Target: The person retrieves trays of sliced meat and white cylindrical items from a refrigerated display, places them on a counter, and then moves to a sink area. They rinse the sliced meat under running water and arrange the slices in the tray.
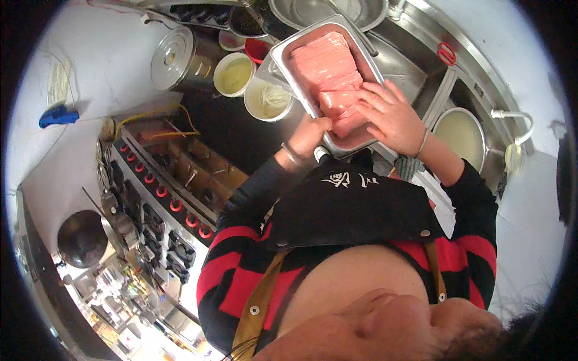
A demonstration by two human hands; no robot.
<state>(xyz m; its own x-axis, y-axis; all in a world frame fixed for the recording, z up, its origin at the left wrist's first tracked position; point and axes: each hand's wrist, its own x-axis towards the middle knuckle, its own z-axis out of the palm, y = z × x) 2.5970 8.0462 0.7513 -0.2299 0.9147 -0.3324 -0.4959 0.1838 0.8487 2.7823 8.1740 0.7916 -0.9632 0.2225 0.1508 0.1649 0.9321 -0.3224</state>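
A rectangular stainless steel pan (298, 83) is held tilted in front of my apron. In it lie rows of thin pink slices, apparently meat (323, 61), with a glossy surface. My left hand (311, 135) grips the near left side of the pan, thumb over the rim. My right hand (390, 115) rests on the near right part of the slices with its fingers spread. The palm hides part of the pan's right rim. Behind the pan's left side, a clear plastic container (268, 74) is partly covered.
At left stand a white tub of yellowish liquid (235, 74), a tub with pale strands (269, 101) and a lidded pot (174, 58). Sink basins (397, 63), red-handled scissors (447, 54), a bowl of cloudy liquid (459, 135) and a faucet (515, 115) are right. A stove with red knobs (161, 191) is lower left.
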